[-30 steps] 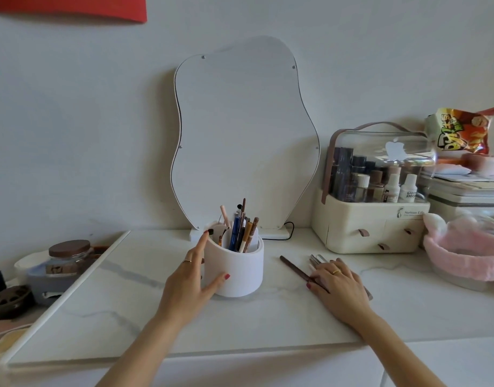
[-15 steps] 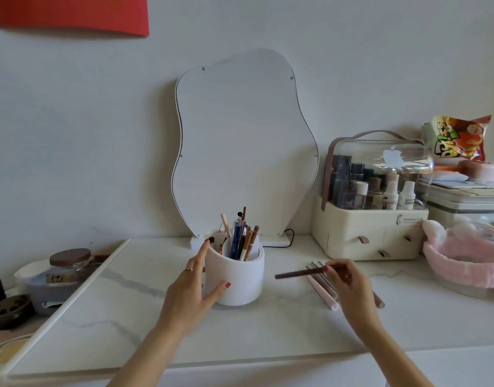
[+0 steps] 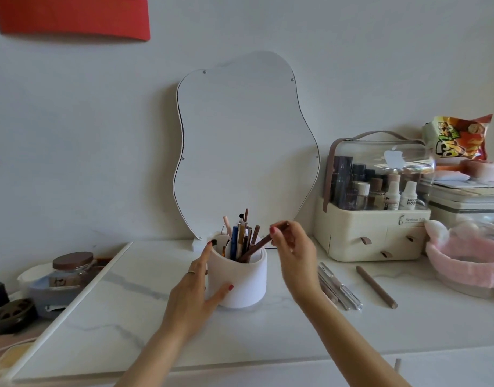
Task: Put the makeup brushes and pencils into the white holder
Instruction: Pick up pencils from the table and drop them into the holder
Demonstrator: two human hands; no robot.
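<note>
The white holder [image 3: 244,283] stands on the marble top in front of the mirror, with several pencils and brushes [image 3: 241,236] upright inside. My left hand [image 3: 197,289] wraps around its left side. My right hand [image 3: 293,247], just right of the rim, pinches a brown pencil [image 3: 258,247] that slants down with its lower end inside the holder. To the right on the table lie a few clear-capped sticks [image 3: 339,287] and one brown pencil [image 3: 375,286].
A wavy mirror [image 3: 246,141] leans on the wall behind the holder. A cream cosmetics organiser [image 3: 374,236] and a pink headband on a bowl [image 3: 469,261] stand at the right. A brown-lidded jar [image 3: 70,272] sits beyond the table's left edge.
My right hand picked a brown pencil off the table, carried it left and tipped its end into the holder. My left hand kept its hold on the holder.
</note>
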